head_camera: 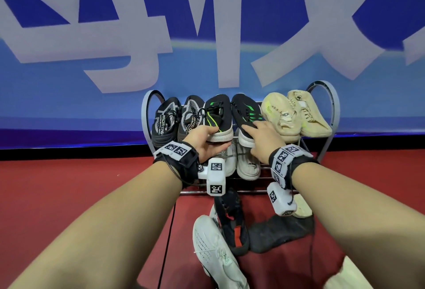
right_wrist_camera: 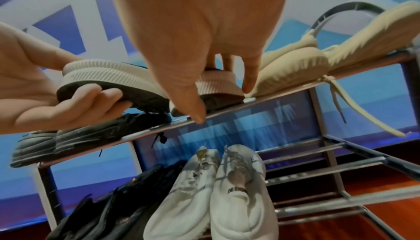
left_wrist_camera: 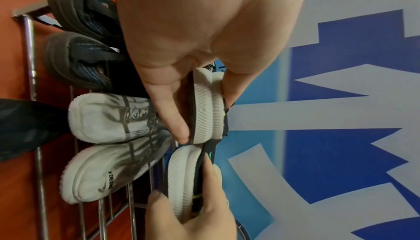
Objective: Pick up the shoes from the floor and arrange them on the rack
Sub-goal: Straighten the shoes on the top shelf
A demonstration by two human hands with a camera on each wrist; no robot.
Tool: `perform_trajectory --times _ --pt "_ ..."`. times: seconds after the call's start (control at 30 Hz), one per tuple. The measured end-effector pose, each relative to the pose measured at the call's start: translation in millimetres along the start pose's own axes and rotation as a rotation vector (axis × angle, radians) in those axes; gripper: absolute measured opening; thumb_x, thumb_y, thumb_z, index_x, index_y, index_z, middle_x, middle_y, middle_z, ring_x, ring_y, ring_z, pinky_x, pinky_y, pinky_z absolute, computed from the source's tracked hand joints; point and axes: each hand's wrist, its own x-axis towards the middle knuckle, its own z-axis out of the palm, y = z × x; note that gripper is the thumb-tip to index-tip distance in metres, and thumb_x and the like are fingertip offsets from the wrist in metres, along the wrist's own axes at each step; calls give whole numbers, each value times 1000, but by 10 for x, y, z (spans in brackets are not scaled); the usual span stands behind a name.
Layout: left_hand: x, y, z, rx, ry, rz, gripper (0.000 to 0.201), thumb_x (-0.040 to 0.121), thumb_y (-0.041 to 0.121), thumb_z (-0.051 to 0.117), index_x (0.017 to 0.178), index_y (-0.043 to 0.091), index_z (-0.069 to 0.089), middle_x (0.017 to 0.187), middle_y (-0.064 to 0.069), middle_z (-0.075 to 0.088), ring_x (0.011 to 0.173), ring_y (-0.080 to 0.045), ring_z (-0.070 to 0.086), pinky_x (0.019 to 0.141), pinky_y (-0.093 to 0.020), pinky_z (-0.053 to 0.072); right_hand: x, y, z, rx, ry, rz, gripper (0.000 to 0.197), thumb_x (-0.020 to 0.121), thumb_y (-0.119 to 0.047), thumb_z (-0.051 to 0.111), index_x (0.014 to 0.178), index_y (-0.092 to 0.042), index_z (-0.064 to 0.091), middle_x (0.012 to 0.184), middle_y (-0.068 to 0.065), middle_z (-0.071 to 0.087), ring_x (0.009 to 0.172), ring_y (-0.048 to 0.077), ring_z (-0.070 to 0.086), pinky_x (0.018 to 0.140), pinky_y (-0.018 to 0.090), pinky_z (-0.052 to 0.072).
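Note:
A metal shoe rack (head_camera: pixel 333 104) stands against the blue wall. On its top shelf are a black-and-grey pair (head_camera: pixel 177 118), a black-and-green pair and a beige pair (head_camera: pixel 296 114). My left hand (head_camera: pixel 220 138) grips the white-soled heel of the left black-and-green shoe (head_camera: pixel 216 114), thumb on top and fingers under the sole; in the right wrist view this heel (right_wrist_camera: pixel 109 77) sits slightly above the shelf bar (right_wrist_camera: pixel 272 98). My right hand (head_camera: pixel 249 140) holds the heel of the right black-and-green shoe (head_camera: pixel 247 111), which rests on the shelf. Both heels (left_wrist_camera: pixel 206 107) (left_wrist_camera: pixel 184 177) lie side by side.
A white pair (head_camera: pixel 246 162) and a dark pair (right_wrist_camera: pixel 109 208) lie on the lower shelf. On the red floor in front of the rack lie a white shoe (head_camera: pixel 213 249), a black-and-red shoe (head_camera: pixel 232 222), a black shoe (head_camera: pixel 276 233) and part of a beige one (head_camera: pixel 303 206).

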Motion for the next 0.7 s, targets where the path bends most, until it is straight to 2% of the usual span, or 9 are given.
perform_trajectory --times 0.1,0.17,0.23,0.33,0.4,0.53,0.6,0.7 --pt "67 -36 -7 -20 -12 -16 15 97 2 46 108 -3 56 101 -20 65 95 -37 65 58 -42 59 9 69 -3 170 78 24 75 78 -23 66 147 -25 40 141 8 45 133 30 38 109 40 38" --pt "107 -55 -7 -46 -25 -24 20 97 1 46 114 -5 55 109 -21 65 98 -37 64 60 -43 59 22 87 -49 258 137 46 73 77 -26 68 146 -23 44 137 8 49 128 29 44 107 37 38" --pt "160 -74 -1 -64 -32 -29 28 96 1 46 123 -5 53 122 -23 62 101 -39 64 56 -42 60 20 98 -99 304 182 61 71 78 -25 68 145 -21 46 134 9 51 125 27 47 105 34 39" --pt "239 -113 16 -69 -26 -24 34 95 0 46 129 -6 51 128 -24 60 111 -41 62 55 -41 60 -5 96 -103 305 229 85 66 80 -23 66 143 -19 49 131 9 53 123 26 49 100 33 41" --pt "295 -138 20 -72 -20 -23 37 95 0 46 131 -7 50 128 -25 60 112 -42 61 56 -42 60 -4 79 -69 284 256 93 64 80 -24 64 142 -19 50 126 7 56 120 26 51 96 33 43" --pt "355 -148 34 -68 -7 -25 30 95 0 45 124 -5 52 117 -24 63 97 -39 64 55 -43 61 -4 45 -59 257 275 124 62 81 -27 62 142 -19 50 122 5 58 117 25 52 90 34 47" --pt "366 -153 38 -58 -9 -26 26 95 -1 44 119 -5 52 114 -23 64 99 -39 65 60 -46 61 -17 38 -56 240 281 137 61 81 -28 61 141 -19 50 122 5 59 116 25 53 88 35 49" --pt "388 -171 28 -38 2 -20 33 94 0 43 126 -4 52 120 -23 64 110 -39 63 65 -46 61 -26 31 -48 235 284 144 62 82 -29 61 142 -18 49 123 4 59 116 25 54 87 37 50"
